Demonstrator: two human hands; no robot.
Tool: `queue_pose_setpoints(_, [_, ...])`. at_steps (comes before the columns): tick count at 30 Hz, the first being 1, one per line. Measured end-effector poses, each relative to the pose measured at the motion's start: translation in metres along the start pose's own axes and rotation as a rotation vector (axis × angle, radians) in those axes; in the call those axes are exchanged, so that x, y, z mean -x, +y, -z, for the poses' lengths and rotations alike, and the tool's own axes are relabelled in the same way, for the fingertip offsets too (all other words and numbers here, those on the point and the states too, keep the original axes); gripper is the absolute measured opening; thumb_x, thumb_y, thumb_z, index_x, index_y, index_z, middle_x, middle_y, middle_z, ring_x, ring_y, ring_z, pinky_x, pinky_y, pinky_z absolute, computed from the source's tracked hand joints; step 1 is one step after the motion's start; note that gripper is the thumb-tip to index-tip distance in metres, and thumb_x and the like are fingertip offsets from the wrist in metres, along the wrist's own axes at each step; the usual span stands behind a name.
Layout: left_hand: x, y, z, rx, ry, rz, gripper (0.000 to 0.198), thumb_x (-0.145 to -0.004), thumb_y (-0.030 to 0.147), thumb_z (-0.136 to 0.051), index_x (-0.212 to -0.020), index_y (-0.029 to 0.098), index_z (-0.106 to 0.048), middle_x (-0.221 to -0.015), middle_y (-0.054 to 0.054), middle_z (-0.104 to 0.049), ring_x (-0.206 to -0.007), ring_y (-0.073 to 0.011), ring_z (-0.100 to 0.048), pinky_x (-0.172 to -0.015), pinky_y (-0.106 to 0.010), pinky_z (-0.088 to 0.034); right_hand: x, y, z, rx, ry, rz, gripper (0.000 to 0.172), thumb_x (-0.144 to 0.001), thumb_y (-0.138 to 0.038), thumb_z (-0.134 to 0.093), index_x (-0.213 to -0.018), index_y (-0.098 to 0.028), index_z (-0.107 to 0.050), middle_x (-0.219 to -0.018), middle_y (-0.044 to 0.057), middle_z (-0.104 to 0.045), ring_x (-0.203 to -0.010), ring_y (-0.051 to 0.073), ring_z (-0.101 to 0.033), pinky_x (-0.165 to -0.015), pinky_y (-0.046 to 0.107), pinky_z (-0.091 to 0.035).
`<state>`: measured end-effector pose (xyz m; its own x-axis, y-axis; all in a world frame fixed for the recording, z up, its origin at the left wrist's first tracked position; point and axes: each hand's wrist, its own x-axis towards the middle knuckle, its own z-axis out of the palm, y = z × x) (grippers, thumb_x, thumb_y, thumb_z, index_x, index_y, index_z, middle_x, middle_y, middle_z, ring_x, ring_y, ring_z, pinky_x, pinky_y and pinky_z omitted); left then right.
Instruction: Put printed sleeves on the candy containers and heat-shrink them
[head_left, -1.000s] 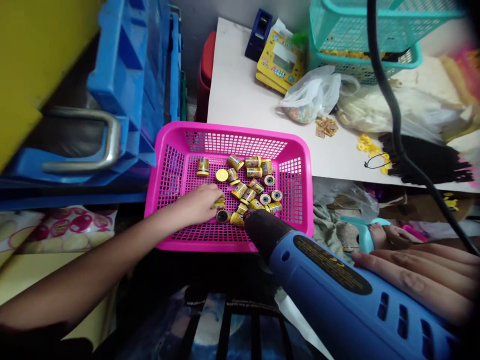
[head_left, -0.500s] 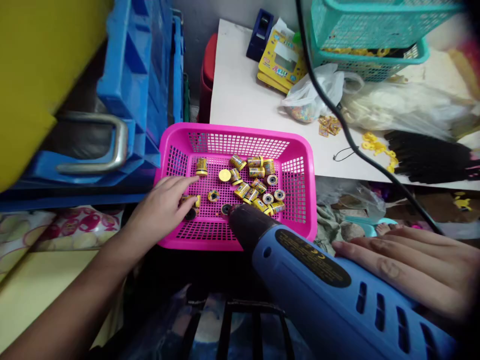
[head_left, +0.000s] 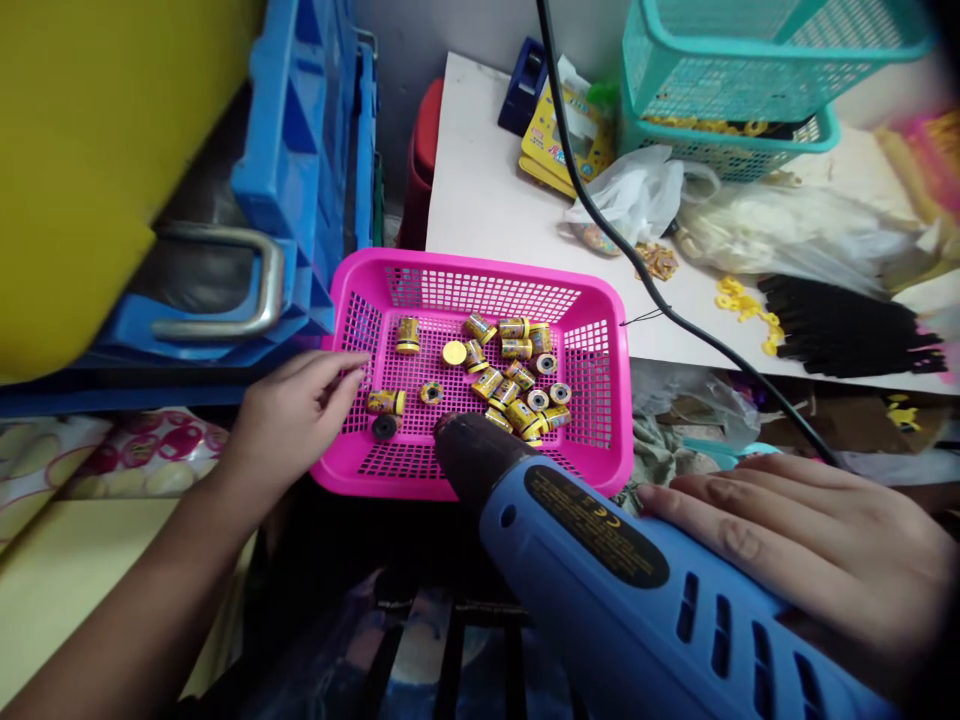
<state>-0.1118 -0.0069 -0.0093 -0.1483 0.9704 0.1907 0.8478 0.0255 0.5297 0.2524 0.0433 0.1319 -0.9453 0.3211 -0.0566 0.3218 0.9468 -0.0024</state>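
A pink plastic basket [head_left: 480, 262] holds several small yellow-labelled jars [head_left: 487, 382], some lying on their sides and some on end. My left hand [head_left: 300, 405] hovers at the basket's left rim, fingers apart and holding nothing. Nearest to it are a lying yellow jar [head_left: 381, 402] and a dark round piece [head_left: 384, 428]. My right hand [head_left: 795, 540] grips a blue heat gun [head_left: 600, 560]; its handle is hidden. The gun's dark nozzle [head_left: 480, 455] points left over the basket's near side.
A black cable [head_left: 600, 220] hangs across the white table [head_left: 472, 180]. On the table are teal baskets [head_left: 720, 75], a tape dispenser [head_left: 523, 85], a yellow box [head_left: 562, 145], plastic bags [head_left: 637, 195] and black strips [head_left: 840, 325]. Blue crates [head_left: 300, 150] stand at left.
My left hand has drawn back leftward from the jars, uncovering the lying one. The heat gun has shifted left and slightly down. The cable has swung left, and the view has shifted a little.
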Motion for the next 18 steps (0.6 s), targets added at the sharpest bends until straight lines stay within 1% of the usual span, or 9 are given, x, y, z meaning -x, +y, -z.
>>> queue_pose_setpoints(6, [0.0046, -0.0026, -0.0021, -0.004, 0.010, -0.025, 0.023, -0.095, 0.026, -0.052, -0.107, 0.017, -0.069, -0.103, -0.006, -0.076, -0.091, -0.0166, -0.070, -0.082, -0.028, -0.054, 0.0020, -0.0006, 0.0019, 0.011, -0.009, -0.024, 0.038, -0.095, -0.021, -0.032, -0.127, -0.019, -0.054, -0.095, 0.011, -0.073, -0.081, 0.026, -0.065, -0.073, 0.042, -0.045])
queue_pose_setpoints(11, [0.0056, -0.0038, -0.0028, -0.006, -0.006, -0.020, 0.024, -0.095, 0.027, -0.051, -0.108, 0.017, -0.069, -0.104, -0.006, -0.075, -0.093, -0.0183, -0.070, -0.083, -0.030, -0.054, 0.0031, -0.0005, 0.0013, 0.027, -0.011, -0.019, 0.039, -0.095, -0.023, -0.033, -0.128, -0.019, -0.052, -0.095, 0.012, -0.073, -0.081, 0.027, -0.065, -0.073, 0.043, -0.045])
queue_pose_setpoints(18, [0.0032, -0.0033, -0.0067, -0.022, -0.010, -0.088, 0.029, -0.096, 0.027, -0.046, -0.108, 0.016, -0.070, -0.104, -0.008, -0.075, -0.094, -0.0211, -0.070, -0.085, -0.031, -0.055, 0.0028, -0.0004, 0.0003, 0.016, -0.013, -0.010, 0.039, -0.096, -0.024, -0.032, -0.128, -0.019, -0.053, -0.096, 0.012, -0.073, -0.083, 0.027, -0.065, -0.074, 0.044, -0.046])
